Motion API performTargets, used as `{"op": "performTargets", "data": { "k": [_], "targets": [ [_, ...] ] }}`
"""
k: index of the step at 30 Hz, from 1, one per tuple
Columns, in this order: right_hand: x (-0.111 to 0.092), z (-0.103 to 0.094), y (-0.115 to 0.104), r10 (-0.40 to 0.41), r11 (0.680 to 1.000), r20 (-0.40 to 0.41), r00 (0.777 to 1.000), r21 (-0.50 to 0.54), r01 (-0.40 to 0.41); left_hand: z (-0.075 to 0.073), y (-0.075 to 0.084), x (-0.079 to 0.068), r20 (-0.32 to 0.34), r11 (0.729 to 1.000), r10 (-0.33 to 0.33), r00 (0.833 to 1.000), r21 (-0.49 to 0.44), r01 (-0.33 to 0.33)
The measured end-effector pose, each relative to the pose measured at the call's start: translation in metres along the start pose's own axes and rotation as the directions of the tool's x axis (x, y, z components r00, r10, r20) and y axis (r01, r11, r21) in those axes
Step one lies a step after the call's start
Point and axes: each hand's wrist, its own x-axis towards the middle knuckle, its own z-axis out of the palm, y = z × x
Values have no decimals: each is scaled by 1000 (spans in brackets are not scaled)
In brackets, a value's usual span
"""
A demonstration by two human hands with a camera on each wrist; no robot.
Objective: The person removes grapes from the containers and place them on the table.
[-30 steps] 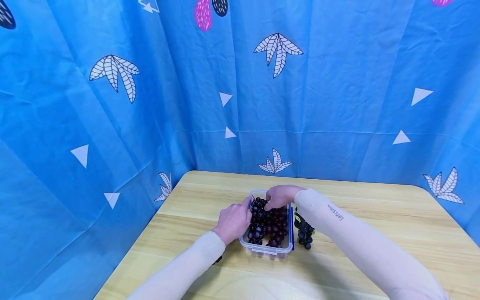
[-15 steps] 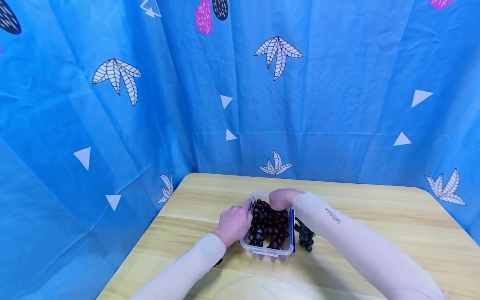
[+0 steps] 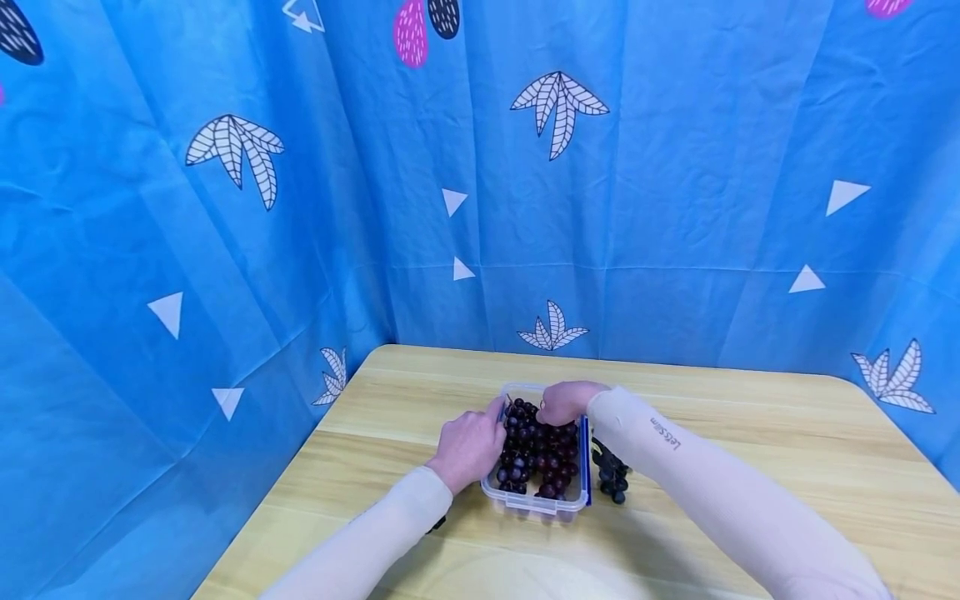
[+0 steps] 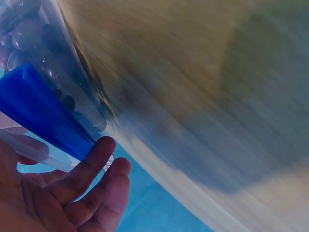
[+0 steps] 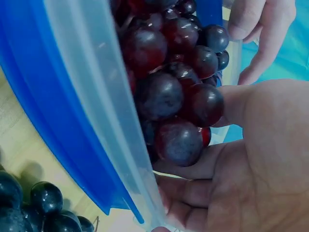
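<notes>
A clear plastic food container [image 3: 525,502] with blue side flaps stands on the table, filled with dark red and purple grapes [image 3: 517,458]. My left hand [image 3: 467,446] grips its left rim, the thumb over the edge. In the left wrist view the fingers [image 4: 99,150] curl outside by a blue flap [image 4: 43,106]. Reaching in at the far right part, my right hand [image 3: 566,402] holds a bunch of grapes [image 5: 178,140]. From the right wrist view, thumb and fingers lie around the bunch's lower end, with some fingertips hidden behind it.
A smaller bunch of black grapes [image 3: 613,479] lies on the table right of the container, partly under my right forearm. Some dark thing [image 3: 437,525] shows beside my left forearm. The wooden table [image 3: 750,450] ends at a blue patterned curtain [image 3: 675,208].
My right hand has gone down and slightly right among the grapes, then turned a little so the thumb side shows again. The left hand stays on the rim.
</notes>
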Motion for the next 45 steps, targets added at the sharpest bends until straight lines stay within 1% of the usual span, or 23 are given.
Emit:
{"op": "performTargets", "data": {
  "k": [5, 8, 11, 17, 20, 26, 33, 36, 40, 45],
  "targets": [
    [-1, 2, 0, 14, 1000, -14, 1000, -23, -15, 0, 0, 0, -5, 1000, 2, 1000, 1, -2],
    [-1, 2, 0, 7, 999, -17, 1000, -32, -7, -1, 0, 0, -8, 1000, 1, 1000, 0, -1],
    [0, 2, 1, -3, 1000, -8, 1000, -19, 2, -1, 0, -1, -8, 1000, -1, 1000, 0, 1],
    [2, 2, 6, -27, 996, 18, 999, 82, 26, 1, 0, -1, 15, 1000, -16, 1000, -8, 16],
    [2, 3, 10, -32, 991, 15, 999, 133, 30, 1, -1, -1, 19, 1000, -20, 1000, -3, 20],
    [3, 3, 14, -41, 986, -26, 999, 161, 45, 1, -1, 0, 26, 1000, -24, 999, -12, 24],
    [-2, 1, 13, -39, 982, -72, 997, 183, 52, 2, -1, 0, 16, 1000, -20, 1000, -7, 20],
    [-5, 0, 12, -28, 985, -99, 995, 165, 44, 2, -1, 0, 18, 1000, -18, 1000, -5, 18],
    [-7, -2, 10, -35, 988, -136, 990, 144, 55, 1, -1, 0, 27, 1000, -22, 999, -7, 22],
    [-12, -4, 8, -25, 990, -152, 988, 134, 46, 0, -1, 1, 29, 1000, -25, 999, -10, 25]
  ]
}}
